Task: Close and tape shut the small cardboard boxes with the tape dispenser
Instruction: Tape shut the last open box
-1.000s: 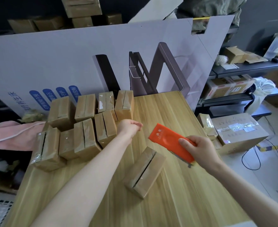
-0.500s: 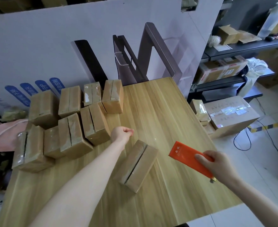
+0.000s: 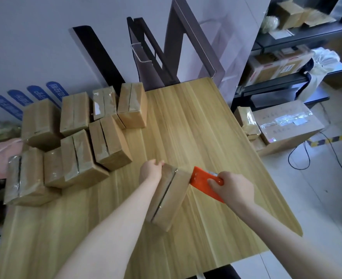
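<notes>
Taping looks about to begin: the left hand [image 3: 151,170] curls its fingers over the far end of the small cardboard box [image 3: 169,198], which lies mid-table [image 3: 206,121] toward the near edge, its seam showing dark. The right hand [image 3: 234,190] grips the orange tape dispenser [image 3: 203,181], nose against the box's right side. Next it probably must run along the seam, box held steady.

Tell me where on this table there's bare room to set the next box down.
The table is bare from the held box back to its far right corner, beside the taped boxes, and along the near edge left of the left forearm. The far left is crowded.
</notes>
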The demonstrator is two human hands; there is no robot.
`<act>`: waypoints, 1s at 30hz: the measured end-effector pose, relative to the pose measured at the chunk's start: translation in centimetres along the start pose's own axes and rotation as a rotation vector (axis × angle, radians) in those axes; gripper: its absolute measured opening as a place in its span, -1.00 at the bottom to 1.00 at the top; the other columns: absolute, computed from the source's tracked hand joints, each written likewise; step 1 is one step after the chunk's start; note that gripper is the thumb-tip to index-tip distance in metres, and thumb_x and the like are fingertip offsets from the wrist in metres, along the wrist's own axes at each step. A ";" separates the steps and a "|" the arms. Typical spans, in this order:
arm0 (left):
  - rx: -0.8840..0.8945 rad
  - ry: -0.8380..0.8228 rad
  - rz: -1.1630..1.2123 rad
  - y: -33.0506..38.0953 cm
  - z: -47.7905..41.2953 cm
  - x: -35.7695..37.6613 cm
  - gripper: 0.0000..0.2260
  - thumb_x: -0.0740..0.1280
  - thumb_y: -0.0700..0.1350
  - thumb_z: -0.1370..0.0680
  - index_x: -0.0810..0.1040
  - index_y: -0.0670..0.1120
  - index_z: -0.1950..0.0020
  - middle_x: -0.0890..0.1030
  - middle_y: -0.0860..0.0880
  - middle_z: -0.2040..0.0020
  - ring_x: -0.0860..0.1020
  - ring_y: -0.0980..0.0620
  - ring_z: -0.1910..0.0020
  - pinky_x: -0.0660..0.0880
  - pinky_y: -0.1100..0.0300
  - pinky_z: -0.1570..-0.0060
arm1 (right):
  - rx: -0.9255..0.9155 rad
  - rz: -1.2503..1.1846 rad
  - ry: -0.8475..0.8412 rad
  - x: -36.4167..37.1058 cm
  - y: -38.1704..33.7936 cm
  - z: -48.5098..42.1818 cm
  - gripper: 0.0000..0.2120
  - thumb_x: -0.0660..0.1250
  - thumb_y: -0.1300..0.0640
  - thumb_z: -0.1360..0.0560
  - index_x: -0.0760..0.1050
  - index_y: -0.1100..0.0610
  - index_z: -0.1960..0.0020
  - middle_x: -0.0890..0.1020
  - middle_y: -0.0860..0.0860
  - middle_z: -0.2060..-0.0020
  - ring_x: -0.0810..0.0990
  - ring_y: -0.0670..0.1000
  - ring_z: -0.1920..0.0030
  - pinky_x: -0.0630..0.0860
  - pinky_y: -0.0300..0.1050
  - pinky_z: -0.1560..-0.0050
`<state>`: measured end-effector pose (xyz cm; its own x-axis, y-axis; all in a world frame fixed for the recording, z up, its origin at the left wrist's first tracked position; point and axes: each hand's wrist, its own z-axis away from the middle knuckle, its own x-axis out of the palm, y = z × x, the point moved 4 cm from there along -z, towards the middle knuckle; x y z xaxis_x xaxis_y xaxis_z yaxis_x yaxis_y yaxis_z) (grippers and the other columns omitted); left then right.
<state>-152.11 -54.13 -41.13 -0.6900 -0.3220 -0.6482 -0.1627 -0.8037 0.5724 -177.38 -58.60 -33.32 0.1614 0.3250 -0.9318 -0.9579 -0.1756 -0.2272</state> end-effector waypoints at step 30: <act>-0.069 0.212 0.604 -6.7 9.2 1.7 -0.68 0.40 0.15 -0.48 0.53 0.01 0.40 0.50 0.17 0.48 0.44 0.19 0.43 0.33 0.31 0.36 | -0.044 -0.211 0.229 -3.7 -3.3 -2.3 -0.65 0.25 -0.20 -0.50 0.55 0.06 0.20 0.58 -0.01 0.43 0.58 0.05 0.42 0.39 -0.18 0.39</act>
<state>-158.71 -44.70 -41.39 -0.4903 -0.8140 -0.3115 0.2612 -0.4782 0.8385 -174.29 -61.33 -29.81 0.4101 0.1415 -0.9010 -0.8871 -0.1676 -0.4300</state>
